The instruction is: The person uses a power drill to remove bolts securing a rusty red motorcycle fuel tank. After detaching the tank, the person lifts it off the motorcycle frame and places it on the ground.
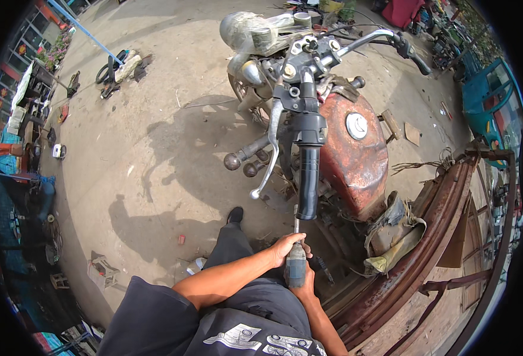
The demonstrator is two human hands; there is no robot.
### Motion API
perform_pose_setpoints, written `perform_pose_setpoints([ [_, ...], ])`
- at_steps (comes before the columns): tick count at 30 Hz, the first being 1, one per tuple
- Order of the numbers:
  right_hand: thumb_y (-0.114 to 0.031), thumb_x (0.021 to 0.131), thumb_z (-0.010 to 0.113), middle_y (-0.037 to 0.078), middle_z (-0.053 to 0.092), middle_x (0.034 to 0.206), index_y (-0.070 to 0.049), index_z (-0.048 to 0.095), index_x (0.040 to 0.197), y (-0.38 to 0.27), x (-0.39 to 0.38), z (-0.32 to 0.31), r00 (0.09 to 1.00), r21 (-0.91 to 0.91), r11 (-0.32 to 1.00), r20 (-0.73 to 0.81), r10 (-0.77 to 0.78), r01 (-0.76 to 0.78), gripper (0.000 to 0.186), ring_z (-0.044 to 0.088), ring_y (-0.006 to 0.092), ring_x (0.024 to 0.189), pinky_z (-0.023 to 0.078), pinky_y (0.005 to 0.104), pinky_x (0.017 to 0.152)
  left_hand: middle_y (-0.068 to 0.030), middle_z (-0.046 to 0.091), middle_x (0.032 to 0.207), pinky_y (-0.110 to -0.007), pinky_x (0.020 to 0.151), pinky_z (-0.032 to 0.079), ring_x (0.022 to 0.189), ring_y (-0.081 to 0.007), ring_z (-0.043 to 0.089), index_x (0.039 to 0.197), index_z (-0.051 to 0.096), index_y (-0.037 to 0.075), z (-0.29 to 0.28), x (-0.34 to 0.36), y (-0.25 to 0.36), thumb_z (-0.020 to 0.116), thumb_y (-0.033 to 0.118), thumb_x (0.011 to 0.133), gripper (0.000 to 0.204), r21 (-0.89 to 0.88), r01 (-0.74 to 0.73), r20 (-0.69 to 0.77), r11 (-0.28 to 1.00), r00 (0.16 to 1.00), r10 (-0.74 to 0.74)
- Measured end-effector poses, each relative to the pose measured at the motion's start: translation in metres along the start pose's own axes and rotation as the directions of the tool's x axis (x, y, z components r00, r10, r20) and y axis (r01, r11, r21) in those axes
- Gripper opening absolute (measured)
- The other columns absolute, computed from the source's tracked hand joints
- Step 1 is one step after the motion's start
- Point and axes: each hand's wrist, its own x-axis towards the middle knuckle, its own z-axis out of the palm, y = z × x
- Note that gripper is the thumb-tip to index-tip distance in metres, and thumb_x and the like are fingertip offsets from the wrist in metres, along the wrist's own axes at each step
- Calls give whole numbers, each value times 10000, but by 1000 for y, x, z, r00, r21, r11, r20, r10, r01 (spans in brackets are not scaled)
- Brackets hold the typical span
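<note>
My left hand (pixel 283 248) grips the front of a dark grey power tool (pixel 296 265), its steel shaft (pixel 297 223) pointing away from me, under the end of the black handlebar grip (pixel 309 184). My right hand (pixel 303 283) is closed round the tool's rear part, partly hidden beneath it. The motorcycle's silver lever (pixel 267 163) curves down left of the grip, and its rusty red fuel tank (pixel 350 166) stands just to the right. Whether the shaft's tip touches anything is hidden by the grip.
A rusty metal frame (pixel 439 228) with wooden boards lines the right, beside dirty cloths (pixel 392 237). Ball-ended bars (pixel 237 159) stick out leftward. A teal vehicle body (pixel 481 101) stands at far right. Small stools (pixel 101 270), tyres (pixel 104 74) and parts lie about the concrete ground (pixel 137 113).
</note>
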Motion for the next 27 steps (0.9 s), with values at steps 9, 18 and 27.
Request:
perform_pose_setpoints([
  [9,-154,743,699,200,663,968,4,520,1118,-118,73,136,889,-84,933,342,-303,351,446,668,338,882,515,402,747,-140,671,820,-407,780,525,849,-299,671,776,505,107,-142,-111,104,569,371,899,298,-199,-316,62,928,941,334],
  [18,-206,733,732,218,638,1017,23,504,1160,-257,143,335,628,-30,871,705,-330,491,535,637,372,945,510,418,810,-155,653,795,-391,771,526,799,-293,658,850,514,86,-270,-301,228,511,316,934,244,-134,-779,-149,612,627,765],
  [27,-235,747,708,215,562,1093,-1,519,1171,-413,203,509,121,84,497,922,-368,864,520,586,402,969,495,457,819,-180,624,730,-371,613,531,641,-283,634,878,491,81,-392,-431,298,496,232,913,155,-177,-978,-607,105,193,771],
])
